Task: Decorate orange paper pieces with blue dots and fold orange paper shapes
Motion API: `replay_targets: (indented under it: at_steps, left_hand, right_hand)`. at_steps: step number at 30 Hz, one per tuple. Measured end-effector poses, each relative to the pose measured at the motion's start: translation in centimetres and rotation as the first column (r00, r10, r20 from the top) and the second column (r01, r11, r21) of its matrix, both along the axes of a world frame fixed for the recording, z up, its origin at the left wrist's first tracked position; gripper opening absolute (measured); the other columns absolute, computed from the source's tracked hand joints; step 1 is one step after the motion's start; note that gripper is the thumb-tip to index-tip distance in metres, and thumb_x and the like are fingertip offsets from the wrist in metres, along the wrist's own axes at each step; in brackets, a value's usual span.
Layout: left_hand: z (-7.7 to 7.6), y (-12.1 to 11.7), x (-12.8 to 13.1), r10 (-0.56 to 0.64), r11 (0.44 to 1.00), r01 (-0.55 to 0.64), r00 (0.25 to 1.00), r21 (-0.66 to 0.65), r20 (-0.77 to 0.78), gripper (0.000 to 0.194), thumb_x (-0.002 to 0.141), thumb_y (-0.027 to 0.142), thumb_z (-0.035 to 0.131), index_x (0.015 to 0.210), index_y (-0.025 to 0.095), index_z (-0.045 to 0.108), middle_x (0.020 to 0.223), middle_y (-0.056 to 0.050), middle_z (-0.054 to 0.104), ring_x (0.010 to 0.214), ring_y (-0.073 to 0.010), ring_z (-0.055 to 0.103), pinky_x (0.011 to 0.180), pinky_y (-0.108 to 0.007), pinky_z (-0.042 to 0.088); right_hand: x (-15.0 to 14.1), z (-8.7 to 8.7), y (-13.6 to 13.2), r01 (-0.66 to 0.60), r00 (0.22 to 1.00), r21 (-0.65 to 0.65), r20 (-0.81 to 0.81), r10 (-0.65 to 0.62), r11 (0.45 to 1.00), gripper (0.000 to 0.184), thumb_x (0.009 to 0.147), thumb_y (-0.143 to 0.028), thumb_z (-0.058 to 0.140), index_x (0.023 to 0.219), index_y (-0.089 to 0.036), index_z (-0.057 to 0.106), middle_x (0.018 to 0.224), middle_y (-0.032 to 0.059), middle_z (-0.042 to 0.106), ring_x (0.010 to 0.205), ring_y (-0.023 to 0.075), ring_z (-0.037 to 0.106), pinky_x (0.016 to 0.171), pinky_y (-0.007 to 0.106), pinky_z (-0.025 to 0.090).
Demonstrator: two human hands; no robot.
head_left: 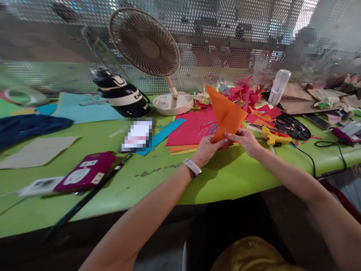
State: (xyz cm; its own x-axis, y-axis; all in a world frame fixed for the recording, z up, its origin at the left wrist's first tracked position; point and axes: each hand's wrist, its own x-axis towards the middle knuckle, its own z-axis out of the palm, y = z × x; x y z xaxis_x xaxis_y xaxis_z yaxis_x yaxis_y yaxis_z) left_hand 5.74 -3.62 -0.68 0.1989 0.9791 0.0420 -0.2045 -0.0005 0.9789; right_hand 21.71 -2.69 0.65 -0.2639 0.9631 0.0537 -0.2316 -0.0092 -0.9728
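Observation:
A folded sheet of orange paper (228, 114) is held up above the green table, its pointed corner to the upper left. My left hand (208, 150), with a pale band on the wrist, pinches its lower edge. From the other side, the fingers of my right hand (246, 141) are closed on the same lower edge, close to the left thumb. Behind the folded paper lies a stack of red paper sheets (183, 133) with small blue bits scattered on top. A yellow glue gun (275, 137) rests to the right of my right hand.
A fan (173, 103) and a black bottle (124, 98) stand at the back. A phone (137, 133), blue strip (166, 135) and magenta case (86, 171) lie left on the green table (158, 192). Crumpled red paper (248, 94), a clear bottle (279, 87) and brown paper (299, 98) sit back right.

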Motion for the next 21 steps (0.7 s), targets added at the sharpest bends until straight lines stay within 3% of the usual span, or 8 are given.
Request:
replay_targets:
  at_steps: [8,15,21]
  left_hand:
    - [0.2,-0.1,-0.4,-0.089,0.989,0.092,0.995,-0.114,0.035,0.040,0.055,0.039,0.092,0.083,0.016,0.077,0.079,-0.006,0.078,0.072,-0.0196,0.073,0.079,-0.035,0.058]
    - [0.9,-0.2,-0.7,-0.127,0.981,0.127,0.992,-0.147,0.013,0.038,0.052,0.038,0.094,0.078,0.016,0.077,0.078,-0.005,0.077,0.070,-0.0185,0.072,0.078,-0.034,0.059]
    - [0.9,0.2,-1.0,-0.044,0.989,0.053,0.996,-0.135,0.071,0.040,0.047,0.035,0.095,0.078,0.016,0.077,0.076,-0.006,0.077,0.065,-0.0193,0.071,0.072,-0.034,0.060]
  right_hand:
    - [0.9,0.5,1.0,0.145,0.985,0.019,-0.098,-0.143,0.989,0.033,0.054,-0.047,0.089,0.064,-0.021,0.072,0.075,0.0020,0.075,0.080,0.0178,0.070,0.090,0.036,0.056]
    - [2.8,1.6,2.0,0.292,0.942,0.002,-0.172,-0.288,0.956,0.034,0.055,-0.050,0.087,0.067,-0.022,0.071,0.081,0.0015,0.076,0.091,0.0178,0.070,0.082,0.029,0.055]
    - [3.1,1.7,2.1,0.339,0.934,-0.028,-0.106,-0.340,0.940,0.037,0.059,-0.054,0.083,0.068,-0.022,0.068,0.084,0.0036,0.076,0.089,0.0194,0.071,0.080,0.031,0.056]
